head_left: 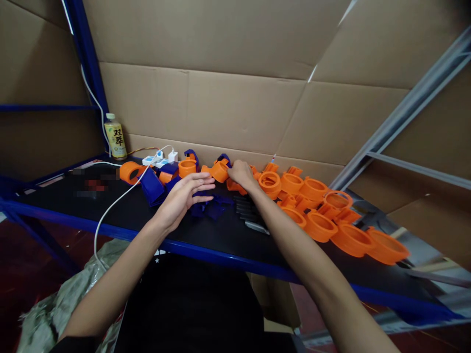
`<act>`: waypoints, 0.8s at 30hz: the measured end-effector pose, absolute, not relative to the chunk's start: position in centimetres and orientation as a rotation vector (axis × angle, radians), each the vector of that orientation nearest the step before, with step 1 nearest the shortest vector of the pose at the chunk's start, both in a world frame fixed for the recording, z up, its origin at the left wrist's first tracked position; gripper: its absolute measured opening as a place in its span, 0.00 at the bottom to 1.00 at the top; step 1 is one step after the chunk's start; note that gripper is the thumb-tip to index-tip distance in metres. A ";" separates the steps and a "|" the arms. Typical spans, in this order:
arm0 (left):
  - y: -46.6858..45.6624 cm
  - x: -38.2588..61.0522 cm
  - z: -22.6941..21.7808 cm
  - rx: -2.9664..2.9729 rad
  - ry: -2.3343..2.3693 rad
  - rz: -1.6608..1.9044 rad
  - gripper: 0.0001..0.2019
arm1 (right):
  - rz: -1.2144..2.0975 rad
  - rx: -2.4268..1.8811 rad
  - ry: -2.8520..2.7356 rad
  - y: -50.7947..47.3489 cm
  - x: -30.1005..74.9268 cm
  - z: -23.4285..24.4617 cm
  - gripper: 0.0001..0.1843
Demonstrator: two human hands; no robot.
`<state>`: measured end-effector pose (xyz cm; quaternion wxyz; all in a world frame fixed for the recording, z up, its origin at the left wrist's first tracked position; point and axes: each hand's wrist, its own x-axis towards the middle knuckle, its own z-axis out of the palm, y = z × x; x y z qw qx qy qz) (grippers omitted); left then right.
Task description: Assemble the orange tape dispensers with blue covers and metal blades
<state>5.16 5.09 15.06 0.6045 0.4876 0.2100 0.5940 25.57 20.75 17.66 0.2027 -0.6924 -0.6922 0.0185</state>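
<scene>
My left hand (184, 196) hovers flat over the black tabletop (121, 211), fingers stretched out and apart, just above several dark blue plastic parts (211, 206). My right hand (241, 174) reaches farther back, its fingers curled on an orange plastic ring part (220, 170) near the cardboard wall. A row of orange ring parts (320, 215) runs along the table to the right of my right arm. Several black strips (250, 213) lie between my forearms.
A yellow-labelled drink bottle (115, 136) stands at the back left beside a white power strip (156, 159) with a white cable (110, 211) trailing off the front edge. Cardboard sheets wall the back. A grey metal shelf frame (401, 117) rises at right.
</scene>
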 end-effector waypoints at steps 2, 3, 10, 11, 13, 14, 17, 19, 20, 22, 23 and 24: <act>5.0 5.2 15.0 1.168 0.491 1.330 0.11 | -0.002 -1.966 -1.926 21.0 25.9 17.7 0.21; 5.0 5.2 15.0 1.188 0.491 1.309 0.11 | -0.016 -1.978 -1.926 21.1 26.0 17.7 0.21; 4.8 5.2 14.9 1.261 0.495 1.248 0.13 | -0.067 -2.009 -1.951 21.2 27.3 17.8 0.21; 4.9 5.2 14.9 1.263 0.498 1.245 0.13 | -0.073 -2.019 -1.947 21.1 27.4 17.8 0.22; 5.0 5.2 14.8 1.269 0.493 1.237 0.13 | -0.073 -2.031 -1.938 21.1 27.8 17.7 0.24; 5.1 5.2 14.7 1.272 0.488 1.234 0.13 | -0.064 -2.029 -1.937 21.1 27.9 17.6 0.24; 5.1 5.3 14.6 1.279 0.481 1.226 0.13 | 0.001 -1.981 -1.937 21.4 28.1 17.3 0.23; 5.1 5.4 14.6 1.279 0.482 1.216 0.13 | 0.050 -1.910 -1.926 21.8 28.2 17.1 0.21; 5.1 5.4 14.6 1.280 0.483 1.214 0.13 | 0.072 -1.866 -1.915 22.0 28.2 17.0 0.21; 5.1 5.4 14.6 1.282 0.486 1.214 0.13 | 0.114 -1.771 -1.884 22.2 28.2 17.0 0.20; 5.1 5.4 14.6 1.284 0.489 1.216 0.13 | 0.135 -1.725 -1.865 22.3 28.2 17.0 0.20; 5.2 5.3 14.5 1.287 0.491 1.218 0.13 | 0.155 -1.680 -1.845 22.3 28.2 17.1 0.20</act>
